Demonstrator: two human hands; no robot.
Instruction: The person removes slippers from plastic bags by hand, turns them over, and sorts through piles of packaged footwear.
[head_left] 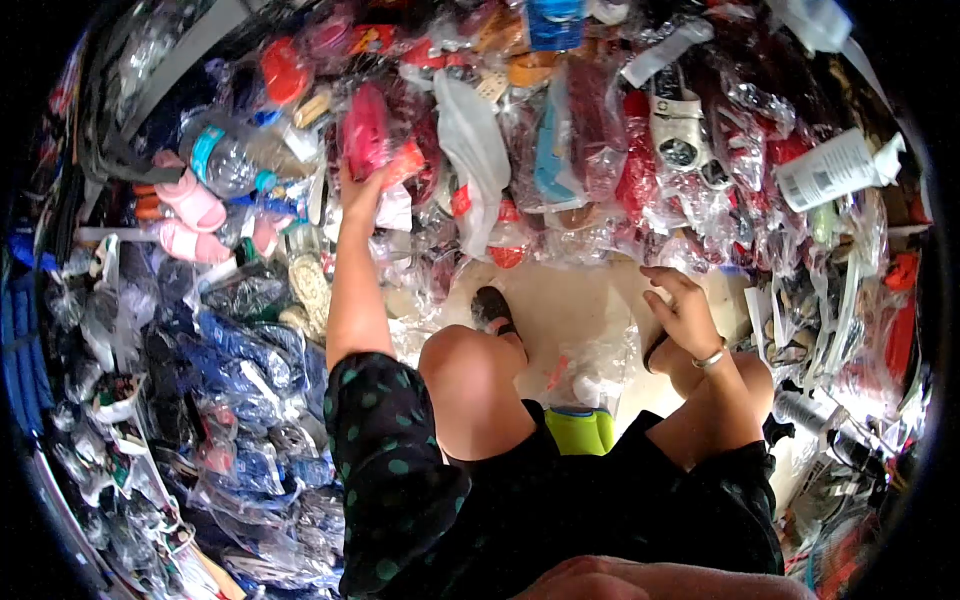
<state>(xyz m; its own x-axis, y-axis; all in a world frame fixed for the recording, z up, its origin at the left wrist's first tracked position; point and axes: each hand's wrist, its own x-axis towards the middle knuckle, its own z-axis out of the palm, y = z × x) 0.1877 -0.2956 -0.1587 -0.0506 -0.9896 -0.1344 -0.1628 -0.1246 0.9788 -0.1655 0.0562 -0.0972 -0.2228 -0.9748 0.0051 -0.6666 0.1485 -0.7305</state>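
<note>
My left hand (362,192) reaches forward, its fingers closed at the near end of a pink shoe in clear plastic (367,125). The shoe is slightly blurred, so its exact style is unclear. An orange-red piece (405,163) shows just right of those fingers; I cannot tell whether it belongs to the same pack. My right hand (684,312) hovers above my knee with fingers apart and loosely bent, holding nothing. A bracelet (712,354) circles that wrist. Beyond it lie red wrapped shoes (637,165) and a white sandal (678,130).
Plastic-wrapped footwear is heaped ahead and on both sides. Pink slides (192,203) and a water bottle (225,160) lie at left. A white labelled pack (835,170) is at right. Below me are a lime-green seat (580,432) and the pale floor (575,300).
</note>
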